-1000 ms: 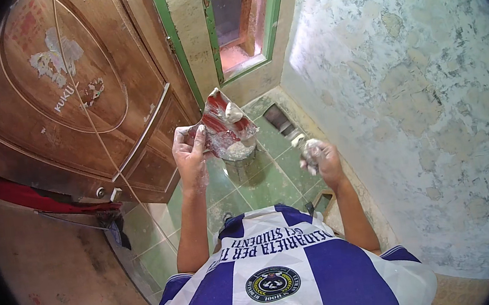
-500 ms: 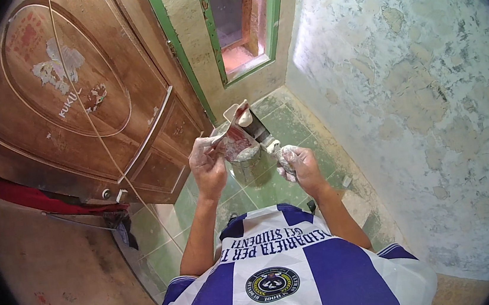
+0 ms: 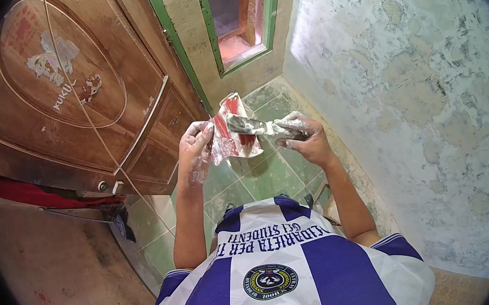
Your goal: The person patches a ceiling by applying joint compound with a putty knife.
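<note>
My left hand (image 3: pixel 196 148), dusted with white, grips the left edge of a red, bent sheet-like piece (image 3: pixel 222 128) smeared with white paste. Its fingers are closed on that edge, and the exact kind of piece does not show. In my right hand (image 3: pixel 309 140), the fingers wrap round the handle of a putty knife (image 3: pixel 244 125). The knife's dark metal blade lies across the upper face of the red piece and points left. White paste coats its neck and handle. Both things are held up in front of me, over the floor.
Green floor tiles (image 3: pixel 217 179) with white smudges lie below. A brown wooden door (image 3: pixel 153 132) with a cord hanging before it stands left. The patchy white wall (image 3: pixel 407 111) rises on the right, and a green-framed narrow window (image 3: pixel 242 21) is ahead.
The red piece has turned so its broad smeared face shows. The putty knife has swung from pointing up and away to lying across it. My right hand has moved up a little.
</note>
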Tool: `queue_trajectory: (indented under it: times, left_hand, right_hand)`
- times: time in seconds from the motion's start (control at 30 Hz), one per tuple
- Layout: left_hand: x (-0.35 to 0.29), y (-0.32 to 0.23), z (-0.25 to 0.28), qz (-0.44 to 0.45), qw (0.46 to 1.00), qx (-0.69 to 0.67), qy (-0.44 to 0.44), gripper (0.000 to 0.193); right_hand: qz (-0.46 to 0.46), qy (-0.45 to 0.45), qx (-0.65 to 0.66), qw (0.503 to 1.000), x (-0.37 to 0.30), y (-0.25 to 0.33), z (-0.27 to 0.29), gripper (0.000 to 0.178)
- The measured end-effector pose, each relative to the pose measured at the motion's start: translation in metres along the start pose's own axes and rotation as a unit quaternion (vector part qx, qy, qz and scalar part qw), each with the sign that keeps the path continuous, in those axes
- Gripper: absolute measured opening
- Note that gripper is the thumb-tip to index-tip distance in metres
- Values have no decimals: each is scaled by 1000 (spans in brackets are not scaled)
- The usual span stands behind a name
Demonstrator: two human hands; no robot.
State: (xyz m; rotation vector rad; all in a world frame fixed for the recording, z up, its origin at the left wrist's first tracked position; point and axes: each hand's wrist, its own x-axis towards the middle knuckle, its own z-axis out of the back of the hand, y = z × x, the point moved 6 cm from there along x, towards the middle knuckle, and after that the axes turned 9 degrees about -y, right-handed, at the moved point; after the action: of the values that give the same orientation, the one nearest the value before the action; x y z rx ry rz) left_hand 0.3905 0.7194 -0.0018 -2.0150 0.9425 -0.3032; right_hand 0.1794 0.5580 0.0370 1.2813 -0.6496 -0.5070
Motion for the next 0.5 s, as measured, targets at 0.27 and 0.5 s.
queue_trajectory:
  times: [0.27, 0.5]
  left_hand:
    - [-3, -2, 13, 22, 998, -49, -37, 20]
    - [-4, -7, 12, -52, 997, -13, -62, 15]
  right_hand:
    - [40, -36, 17, 998, -2, -27, 42, 40]
    - [-73, -108, 65, 989, -23, -33, 41, 24]
